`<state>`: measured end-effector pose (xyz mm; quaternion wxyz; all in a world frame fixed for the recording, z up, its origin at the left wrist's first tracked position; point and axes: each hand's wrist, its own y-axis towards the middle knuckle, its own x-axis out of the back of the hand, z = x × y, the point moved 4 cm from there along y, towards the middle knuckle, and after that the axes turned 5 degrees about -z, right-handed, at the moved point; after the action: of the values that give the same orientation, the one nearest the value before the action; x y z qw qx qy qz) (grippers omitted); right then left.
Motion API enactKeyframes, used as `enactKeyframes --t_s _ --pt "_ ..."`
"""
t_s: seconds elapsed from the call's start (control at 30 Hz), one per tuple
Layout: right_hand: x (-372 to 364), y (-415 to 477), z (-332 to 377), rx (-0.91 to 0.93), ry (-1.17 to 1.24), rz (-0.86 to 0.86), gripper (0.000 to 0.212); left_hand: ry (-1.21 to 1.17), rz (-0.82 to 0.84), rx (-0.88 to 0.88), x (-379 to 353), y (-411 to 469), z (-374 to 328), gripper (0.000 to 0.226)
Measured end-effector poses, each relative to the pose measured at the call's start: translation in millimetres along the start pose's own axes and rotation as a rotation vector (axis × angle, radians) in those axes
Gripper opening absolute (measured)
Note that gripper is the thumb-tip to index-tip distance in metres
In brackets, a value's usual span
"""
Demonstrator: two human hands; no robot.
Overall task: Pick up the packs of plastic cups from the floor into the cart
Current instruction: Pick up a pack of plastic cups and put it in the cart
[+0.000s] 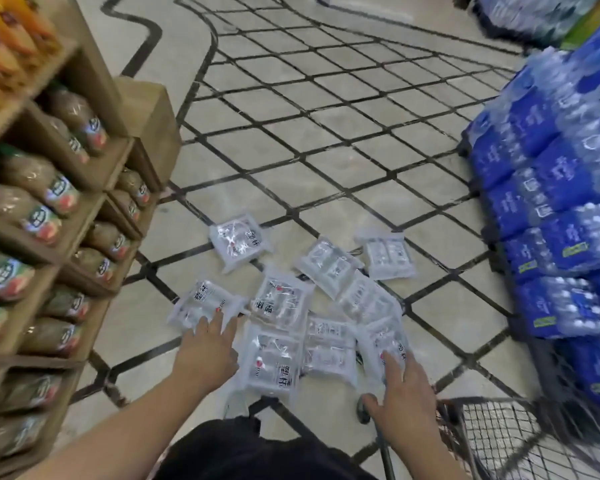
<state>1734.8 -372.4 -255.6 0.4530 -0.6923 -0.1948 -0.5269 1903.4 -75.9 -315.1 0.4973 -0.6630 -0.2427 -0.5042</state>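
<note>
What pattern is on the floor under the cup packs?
Beige floor crossed by a dark diamond grid of lines; head view.

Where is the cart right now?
In the head view, the wire cart sits at the bottom right, just right of the right hand and beside the blue bottled-water packs.

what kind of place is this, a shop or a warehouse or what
Most likely a supermarket aisle: wooden shelves stocked with bottled drinks on the left, stacked packs of bottled water on the right, and a wire shopping cart beside packs of plastic cups on the tiled floor.
</note>
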Motion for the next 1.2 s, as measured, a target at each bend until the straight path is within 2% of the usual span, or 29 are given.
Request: enactKeyframes --t_s 0.17,0.33,0.47,0.57,0.7,0.77,0.83,0.9,0.97,1.03,1.1,1.2 --pt "-42 48 41 0.068 -0.043 0.165 0.090 -0.051 0.119 0.082 -39 15 22 0.089" --pt "-150 121 63 0.103 -0.077 0.291 0.089 -0.104 0.172 0.213 -126 58 35 0.088" --pt "-293 202 81 0.164 -0.154 0.332 0.088 -0.096 0.193 0.233 -256 123 38 0.092" --pt "-414 261 85 0.177 -0.203 0.409 0.091 -0.053 0.253 0.177 -371 186 28 0.090" --pt "-560 322 81 0.158 -0.199 0.364 0.089 -0.027 0.288 0.112 -513 262 3 0.095" --pt "-616 335 80 0.160 -0.137 0.364 0.090 -0.096 0.312 0.168 -568 285 -9 0.105" --pt "-658 339 79 0.133 -0.021 0.420 0.097 -0.278 0.352 0.282 -611 295 -19 0.120" --pt "-686 337 79 0.064 0.205 0.498 0.105 -0.575 0.357 0.387 -643 295 -30 0.128" --pt "-701 334 80 -0.005 0.442 0.504 0.113 -0.774 0.332 0.416 -662 292 -37 0.131" --pt "-707 330 82 -0.055 0.571 0.488 0.117 -0.812 0.271 0.406 -668 290 -38 0.128" --pt "-704 327 85 -0.063 0.612 0.454 0.120 -0.810 0.201 0.399 -664 291 -40 0.122" --pt "-684 315 91 -0.071 0.641 0.456 0.121 -0.816 0.180 0.429 -641 284 -40 0.109"
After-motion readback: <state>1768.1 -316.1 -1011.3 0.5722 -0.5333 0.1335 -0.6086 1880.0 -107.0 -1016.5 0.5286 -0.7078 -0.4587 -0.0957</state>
